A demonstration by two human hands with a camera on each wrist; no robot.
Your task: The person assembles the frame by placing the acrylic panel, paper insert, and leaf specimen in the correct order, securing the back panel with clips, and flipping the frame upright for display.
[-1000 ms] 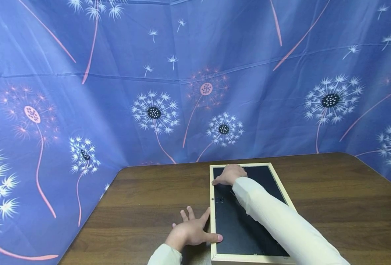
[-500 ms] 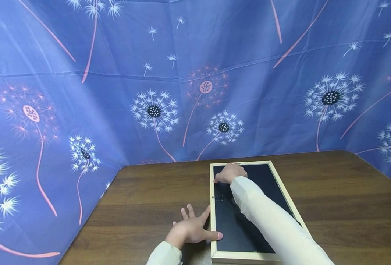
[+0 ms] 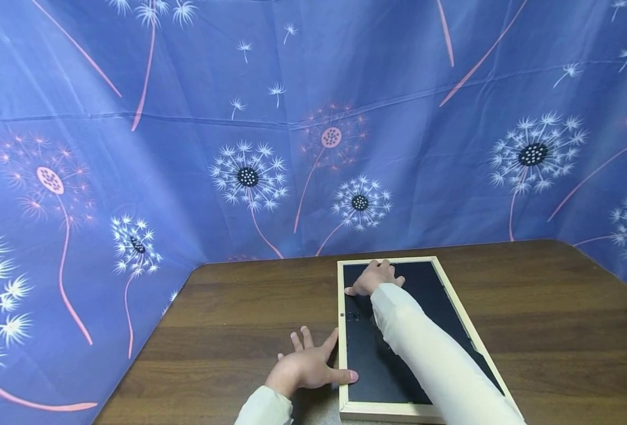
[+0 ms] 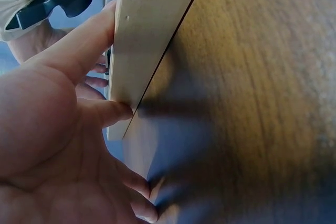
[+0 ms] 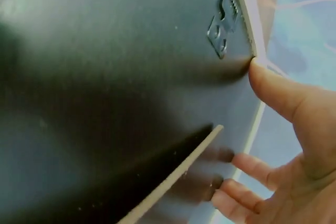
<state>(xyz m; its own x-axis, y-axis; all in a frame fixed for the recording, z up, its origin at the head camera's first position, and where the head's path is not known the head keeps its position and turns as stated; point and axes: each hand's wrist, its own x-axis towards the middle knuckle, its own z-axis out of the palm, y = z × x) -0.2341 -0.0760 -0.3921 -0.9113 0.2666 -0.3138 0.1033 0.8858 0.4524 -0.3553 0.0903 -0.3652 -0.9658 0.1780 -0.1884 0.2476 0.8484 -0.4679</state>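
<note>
A picture frame lies back up on the table, its pale wooden border [image 3: 342,348] around a black backing board [image 3: 384,372]. My left hand [image 3: 307,369] is at the frame's left side, fingers spread. Its thumb lies over the border, and its index finger touches the frame's outer side [image 4: 139,40]. Toward the far left corner, my right hand [image 3: 373,279] is over the backing board. In the right wrist view its thumb [image 5: 273,85] touches the board's edge by the border, with the other fingertips close to the surface. The right sleeve hides part of the board.
A metal sawtooth hanger [image 5: 223,22] is fixed to the board near one border. A pale raised edge [image 5: 173,179] runs slantwise over the board. The brown wooden table [image 3: 228,330] extends to both sides, with a blue dandelion-print cloth [image 3: 424,177] hanging behind it.
My right hand's fingers have spread out, and its thumb has shifted inward from the left border onto the board. The right forearm has swung slightly left. My left hand stays in place.
</note>
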